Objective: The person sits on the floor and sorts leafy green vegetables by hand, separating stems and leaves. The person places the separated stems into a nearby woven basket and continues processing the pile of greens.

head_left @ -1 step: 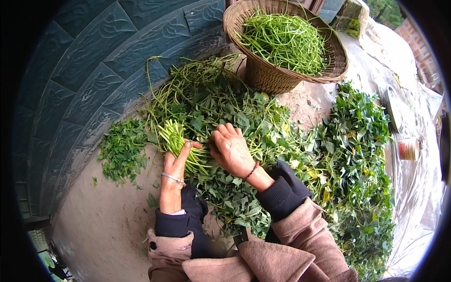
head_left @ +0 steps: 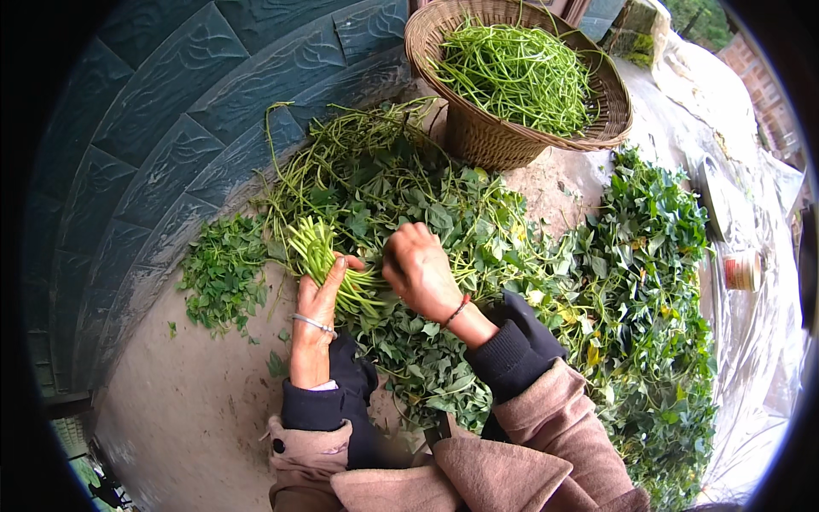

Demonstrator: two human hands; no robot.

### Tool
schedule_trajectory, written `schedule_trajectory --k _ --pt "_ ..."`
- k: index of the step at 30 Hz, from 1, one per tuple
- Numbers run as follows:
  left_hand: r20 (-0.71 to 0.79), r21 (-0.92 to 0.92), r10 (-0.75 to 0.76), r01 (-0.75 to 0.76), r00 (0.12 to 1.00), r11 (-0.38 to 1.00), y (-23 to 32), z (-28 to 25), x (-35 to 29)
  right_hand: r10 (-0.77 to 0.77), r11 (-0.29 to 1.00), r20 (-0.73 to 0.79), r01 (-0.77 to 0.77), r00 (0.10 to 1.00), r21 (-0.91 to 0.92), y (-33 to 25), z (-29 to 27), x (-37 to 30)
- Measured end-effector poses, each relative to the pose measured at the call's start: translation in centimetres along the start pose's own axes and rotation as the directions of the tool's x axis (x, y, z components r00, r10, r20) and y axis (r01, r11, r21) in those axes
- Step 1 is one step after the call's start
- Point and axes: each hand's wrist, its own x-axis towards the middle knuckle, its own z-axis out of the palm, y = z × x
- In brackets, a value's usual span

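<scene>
A: Head view. Where is the left hand (head_left: 319,299), and how are its fingers set?
B: Left of centre, low over the greens. Fingers closed round a bunch of green stems (head_left: 314,249), thumb laid across it. Pale ends fan out to the far left; the rest slants nearer and to the right. Grey bracelet (head_left: 313,322) at the wrist.

A: And the right hand (head_left: 418,269)?
B: Just right of the bunch, back of the hand up, fingers curled in narrow. Cannot tell whether they pinch anything; the fingertips are hidden. Dark beaded bracelet (head_left: 458,311) at that wrist.

A: Ground beneath?
B: A loose heap of leafy vines (head_left: 435,200), under and beyond both hands. To the left, a small pile of leaves (head_left: 223,277) on a bare pale floor (head_left: 183,380). To the right, a broad band of leafy greens (head_left: 653,282), a few leaves yellow, running from far to near.

A: Farther off?
B: A wicker basket (head_left: 490,141), flared at the rim, heaped with thin green stalks (head_left: 516,77). Far left, a dark blue tiled wall (head_left: 158,119). Far right, pale plastic sheeting (head_left: 768,341), with a small tub (head_left: 742,271) beside the greens.
</scene>
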Motion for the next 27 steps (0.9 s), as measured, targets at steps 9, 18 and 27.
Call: schedule_trajectory --k 9,18,27 --pt "0.056 0.102 0.028 -0.033 0.998 0.994 1.1 -0.3 -0.5 -0.103 0.972 0.062 0.087 0.993 0.218 1.5 -0.6 0.8" --pt "0.136 0.217 0.01 -0.04 0.991 0.975 1.2 -0.5 -0.6 -0.171 0.971 0.253 0.119 0.952 0.208 1.0 -0.3 -0.1" --pt "0.067 0.296 -0.035 0.014 0.997 0.955 -0.7 -1.1 -0.2 -0.144 0.972 0.284 0.081 0.948 0.222 1.1 0.1 -0.4"
